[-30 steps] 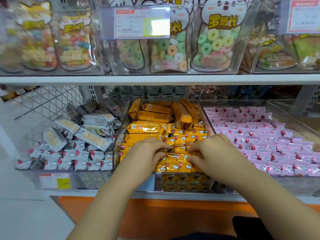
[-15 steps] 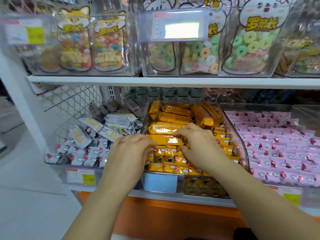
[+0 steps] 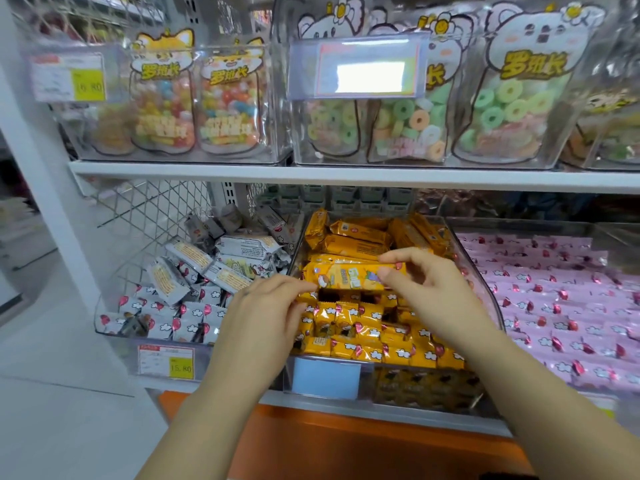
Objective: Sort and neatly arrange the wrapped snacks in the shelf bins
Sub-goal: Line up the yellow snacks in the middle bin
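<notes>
**Long packet up, held by both ends**

Have lifted a long orange packet (image 3: 346,277) since half a second ago. Then low on the pile under the hands, now raised just above the middle of the orange bin (image 3: 426,389), printed face toward the camera. Clamped at both ends: by the left hand (image 3: 266,306) with curled fingers at the left end, by the right hand (image 3: 426,282) with thumb under and fingers over the right end. Hands apart, with the whole packet between them, neither free.

Runs crosswise, long axis side to side across the bin, roughly parallel to the bin's front wall. Roughly matches the lie of the other long packets (image 3: 356,245) piled at the back of the bin, just beyond the held one. Hangs behind and above the small orange packets (image 3: 374,344) ranked in rows at the front of the bin.

Equally near to both hands, so no clear leading hand; probably a two-handed set-down. Calls, most likely, for a short move back and down onto the pile at the rear of the bin, with no turning needed. Worth watching: the bin's right wall, close beside the right hand.

Left of the bin, grey packets (image 3: 194,271) in a jumble; right of the bin, pink packets (image 3: 554,306) in tidy rows. Neither touched.
</notes>
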Demonstrator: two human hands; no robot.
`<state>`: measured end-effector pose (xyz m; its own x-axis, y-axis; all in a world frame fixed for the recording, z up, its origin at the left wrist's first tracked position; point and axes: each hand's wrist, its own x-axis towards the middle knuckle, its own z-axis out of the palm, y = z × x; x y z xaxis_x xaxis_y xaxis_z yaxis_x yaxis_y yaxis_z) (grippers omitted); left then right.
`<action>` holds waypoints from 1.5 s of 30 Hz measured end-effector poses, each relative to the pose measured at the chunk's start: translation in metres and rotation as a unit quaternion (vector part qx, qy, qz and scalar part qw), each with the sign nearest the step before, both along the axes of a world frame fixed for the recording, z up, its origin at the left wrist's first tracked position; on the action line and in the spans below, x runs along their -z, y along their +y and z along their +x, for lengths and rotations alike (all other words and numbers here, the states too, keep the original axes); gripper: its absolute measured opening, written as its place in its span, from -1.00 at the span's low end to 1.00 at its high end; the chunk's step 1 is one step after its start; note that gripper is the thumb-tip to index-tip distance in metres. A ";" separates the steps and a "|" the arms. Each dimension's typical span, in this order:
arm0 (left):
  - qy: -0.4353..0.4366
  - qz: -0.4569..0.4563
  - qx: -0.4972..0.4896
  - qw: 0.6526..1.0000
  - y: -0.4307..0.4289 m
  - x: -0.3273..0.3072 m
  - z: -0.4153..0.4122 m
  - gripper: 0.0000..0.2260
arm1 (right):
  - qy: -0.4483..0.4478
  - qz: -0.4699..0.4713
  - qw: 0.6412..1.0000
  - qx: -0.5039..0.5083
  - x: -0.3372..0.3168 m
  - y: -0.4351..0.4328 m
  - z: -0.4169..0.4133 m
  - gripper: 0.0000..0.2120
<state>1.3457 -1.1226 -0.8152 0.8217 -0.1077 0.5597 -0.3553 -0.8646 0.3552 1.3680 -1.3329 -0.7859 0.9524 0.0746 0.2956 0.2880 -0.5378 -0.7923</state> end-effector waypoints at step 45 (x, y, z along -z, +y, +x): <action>0.182 0.257 -0.031 0.949 -0.007 -0.008 0.004 -0.78 | -0.072 -0.249 0.963 -0.068 -0.020 0.027 -0.009 -0.80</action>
<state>1.3500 -1.1300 -0.8075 0.9642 -0.2343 0.1242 -0.2324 -0.9722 -0.0298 1.3588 -1.3061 -0.7660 0.8754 0.3634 0.3188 0.4709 -0.7903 -0.3921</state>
